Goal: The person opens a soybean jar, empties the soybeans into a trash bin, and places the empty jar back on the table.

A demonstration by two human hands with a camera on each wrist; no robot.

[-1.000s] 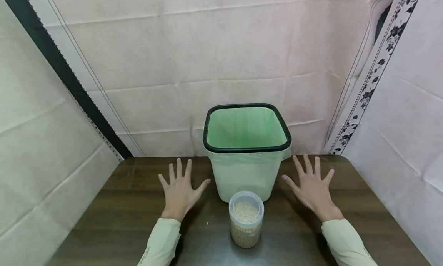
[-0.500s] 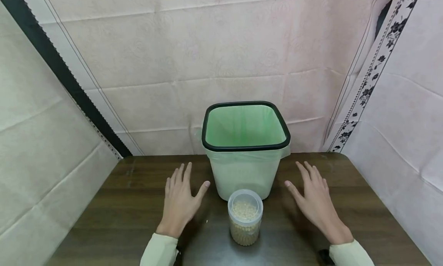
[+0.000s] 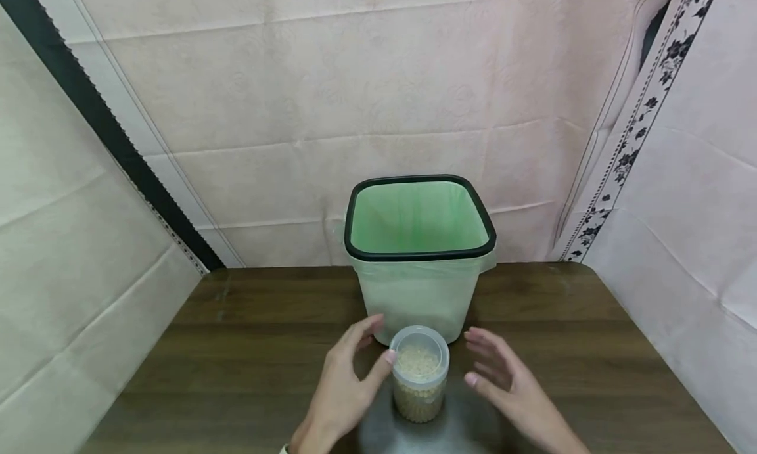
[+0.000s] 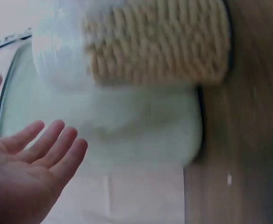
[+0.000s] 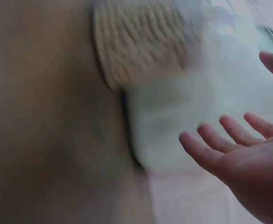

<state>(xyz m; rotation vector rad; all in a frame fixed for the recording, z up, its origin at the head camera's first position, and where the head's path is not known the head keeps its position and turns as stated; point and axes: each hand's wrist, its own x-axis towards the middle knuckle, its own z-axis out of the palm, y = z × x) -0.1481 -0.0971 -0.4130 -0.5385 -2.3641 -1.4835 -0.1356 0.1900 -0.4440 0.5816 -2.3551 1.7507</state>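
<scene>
A clear lidded jar [image 3: 420, 375] partly filled with small pale beige pieces stands upright on the wooden table, just in front of the bin. My left hand [image 3: 345, 387] is at the jar's left side, its thumb tip right by the lid's edge and its fingers loosely bent. On the other side my right hand [image 3: 513, 389] holds nothing, fingers relaxed, a small gap from the jar. The left wrist view shows the jar [image 4: 155, 44] on its side in the picture, above my spread left fingers. In the right wrist view, my right hand [image 5: 239, 158] is likewise open-palmed.
Behind the jar stands a pale green bin [image 3: 420, 293] with a black rim and a thin plastic liner folded over it. The brown wooden table [image 3: 248, 362] meets white cloth hangings [image 3: 331, 92] at the back and on both sides.
Both hands have come inward and toward the person, from beside the bin to either side of the jar. Their fingers, spread wide earlier, are now more bent. Jar and bin stay put.
</scene>
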